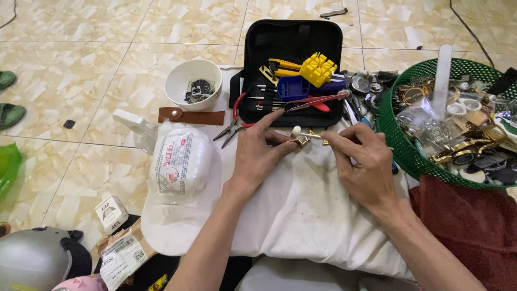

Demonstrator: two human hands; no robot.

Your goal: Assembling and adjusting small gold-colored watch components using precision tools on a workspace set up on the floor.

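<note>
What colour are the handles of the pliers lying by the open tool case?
Red, seen in the head view: the pliers lie at the black tool case's left edge.

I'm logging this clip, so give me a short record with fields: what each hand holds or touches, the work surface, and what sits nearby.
left hand: pinches a small gold watch part on the cloth
right hand: holds a thin cotton swab to that part
surface: white cloth over a tiled floor
behind: open black tool case with yellow and blue tools, red-handled pliers
left: white bowl, brown leather strap
right: green basket of watches
</note>
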